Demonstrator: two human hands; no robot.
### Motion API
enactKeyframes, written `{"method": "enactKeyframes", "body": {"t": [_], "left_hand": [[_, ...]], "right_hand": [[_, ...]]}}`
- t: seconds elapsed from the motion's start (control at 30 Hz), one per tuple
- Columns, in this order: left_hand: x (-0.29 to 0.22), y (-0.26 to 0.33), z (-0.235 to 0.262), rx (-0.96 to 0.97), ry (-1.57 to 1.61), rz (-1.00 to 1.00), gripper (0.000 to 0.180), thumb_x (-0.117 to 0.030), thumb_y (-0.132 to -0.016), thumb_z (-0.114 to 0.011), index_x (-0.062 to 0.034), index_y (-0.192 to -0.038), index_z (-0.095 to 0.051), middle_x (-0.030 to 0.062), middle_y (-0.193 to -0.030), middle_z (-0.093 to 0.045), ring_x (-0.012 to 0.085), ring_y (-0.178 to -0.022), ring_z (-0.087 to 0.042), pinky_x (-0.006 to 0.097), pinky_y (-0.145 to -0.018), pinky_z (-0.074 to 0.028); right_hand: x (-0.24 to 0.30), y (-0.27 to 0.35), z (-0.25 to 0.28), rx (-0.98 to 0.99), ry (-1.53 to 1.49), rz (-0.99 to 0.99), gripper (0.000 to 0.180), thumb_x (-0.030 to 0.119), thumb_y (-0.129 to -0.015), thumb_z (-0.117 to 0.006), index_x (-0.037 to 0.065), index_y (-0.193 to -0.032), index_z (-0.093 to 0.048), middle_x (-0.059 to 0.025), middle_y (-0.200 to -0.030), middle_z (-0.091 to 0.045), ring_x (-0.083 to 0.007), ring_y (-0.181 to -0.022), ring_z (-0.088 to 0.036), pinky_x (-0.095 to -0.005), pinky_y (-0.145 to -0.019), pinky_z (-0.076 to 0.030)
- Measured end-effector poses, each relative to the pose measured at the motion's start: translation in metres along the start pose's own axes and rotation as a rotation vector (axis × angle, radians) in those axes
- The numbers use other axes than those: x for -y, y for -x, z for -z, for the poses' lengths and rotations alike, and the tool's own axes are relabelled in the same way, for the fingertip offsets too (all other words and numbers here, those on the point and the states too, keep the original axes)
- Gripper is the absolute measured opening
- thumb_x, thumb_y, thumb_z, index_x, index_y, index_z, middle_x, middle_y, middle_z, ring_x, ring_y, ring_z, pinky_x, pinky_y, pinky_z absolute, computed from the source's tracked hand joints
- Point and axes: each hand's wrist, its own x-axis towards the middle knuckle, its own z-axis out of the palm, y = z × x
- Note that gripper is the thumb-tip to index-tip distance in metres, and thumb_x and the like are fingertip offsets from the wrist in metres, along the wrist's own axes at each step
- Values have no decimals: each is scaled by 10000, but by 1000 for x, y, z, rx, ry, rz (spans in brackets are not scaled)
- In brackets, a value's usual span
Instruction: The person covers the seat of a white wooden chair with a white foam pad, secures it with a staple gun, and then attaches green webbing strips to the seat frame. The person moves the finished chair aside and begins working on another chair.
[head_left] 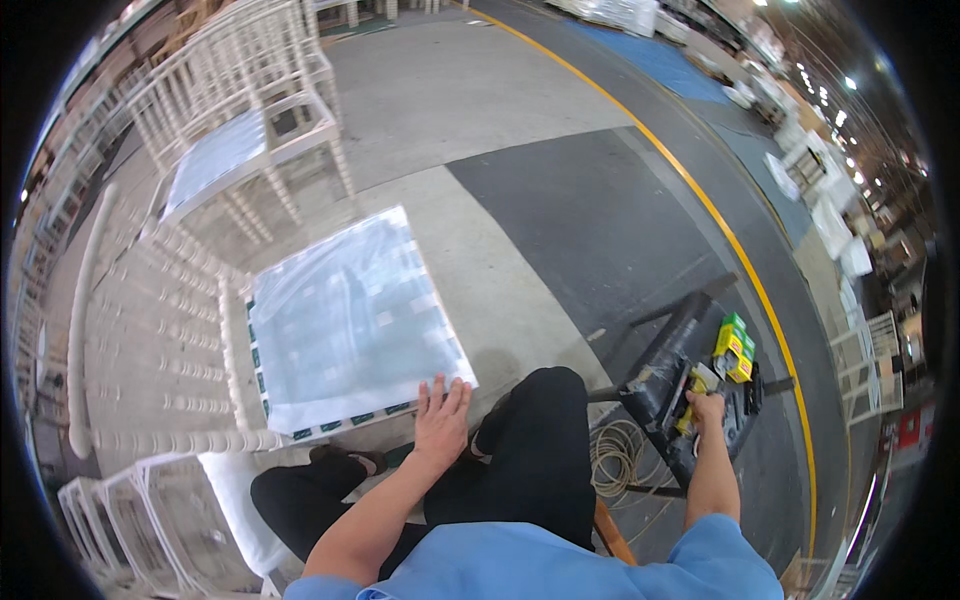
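A white spindle-back chair stands in front of me, its square seat [345, 315] covered with a pale translucent sheet. Green-and-white tape or printed strip shows along the seat's edges. My left hand [443, 420] lies with fingers stretched out on the seat's near right corner. Off to the right, my right hand [707, 407] reaches onto a dark stool [675, 345] with tools on it. Its fingers close round a slim yellow thing [686, 420], perhaps a tool; its exact kind is unclear. Beside that hand sits a yellow-and-green box [734, 350].
Coiled pale hose or cord [620, 455] lies on the floor beside the stool. More white spindle chairs [250, 130] stand at the far left, and white frames [120, 520] at the near left. A yellow floor line [700, 195] curves past on the right.
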Motion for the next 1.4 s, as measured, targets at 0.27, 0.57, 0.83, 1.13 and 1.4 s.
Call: {"method": "enactKeyframes", "body": {"t": [0.27,0.57,0.83,1.13,1.4], "left_hand": [[-8,4,-2,-47,-12,49,620,-166,-930,-618,-46,-1536,-579,124,-1580,-532,425,-1558,-362,625,-1318,-156],[-10,10,-9,-64,35,115,642,-167,-935,-620,-69,-1566,-553,128,-1609,-512,445,-1574,-330,633,-1314,-145],[-14,13,-7,62,39,161,771,-179,-929,-643,-98,-1663,-418,114,-1721,-374,498,-1605,-250,643,-1315,-154],[-12,17,-11,51,47,171,744,-165,-954,-610,-101,-1668,-413,113,-1718,-382,486,-1621,-231,645,-1313,-152],[-14,17,-7,40,36,152,775,-181,-946,-633,-113,-1679,-393,107,-1722,-376,487,-1616,-241,641,-1313,-169]], "right_hand": [[31,16,-2,65,-397,223,527,-75,-749,-767,30,-1256,-669,-52,-1028,-697,-238,-828,-679,-400,-676,-552],[228,139,-43,827,-66,674,584,213,-857,-932,12,-1347,-686,-63,-1170,-760,-165,-1008,-701,-385,-797,-575],[265,240,-170,1394,542,1404,695,155,-821,-909,129,-1459,-635,-159,-1212,-775,-324,-1150,-728,-412,-1020,-557],[261,253,-197,1346,850,1440,698,158,-808,-887,190,-1461,-639,-195,-1195,-773,-415,-1144,-719,-473,-983,-567],[253,251,-202,1301,872,1482,696,134,-816,-879,217,-1467,-644,-202,-1166,-775,-424,-1114,-724,-462,-976,-572]]}}
